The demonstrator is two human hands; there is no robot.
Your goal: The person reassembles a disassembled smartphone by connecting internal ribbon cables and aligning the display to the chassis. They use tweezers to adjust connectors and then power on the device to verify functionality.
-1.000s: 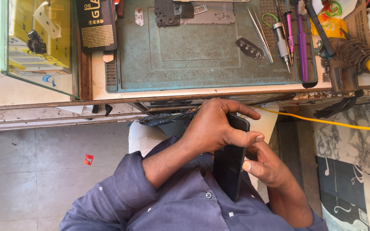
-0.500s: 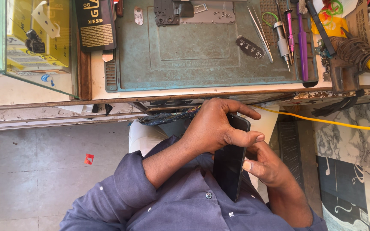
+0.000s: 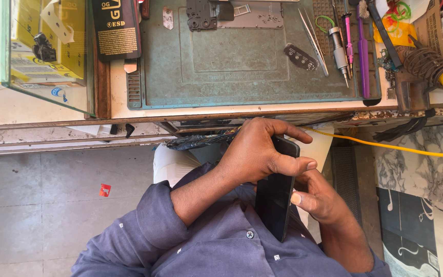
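Observation:
I hold a black smartphone [image 3: 274, 202] on edge close to my chest, below the front edge of the workbench. My left hand [image 3: 260, 150] wraps over the phone's upper end, with the thumb stretched across its right side. My right hand [image 3: 320, 197] supports the phone from the right, its thumb pressed against the phone's long edge. Both forearms come out of a blue-grey shirt [image 3: 216, 246].
A green work mat [image 3: 221, 82] lies on the bench with a dark phone part [image 3: 202, 13], tweezers [image 3: 312, 33] and screwdrivers [image 3: 340, 51]. A glass case [image 3: 42, 51] with yellow boxes stands at left. A yellow cable [image 3: 385, 146] runs to the right.

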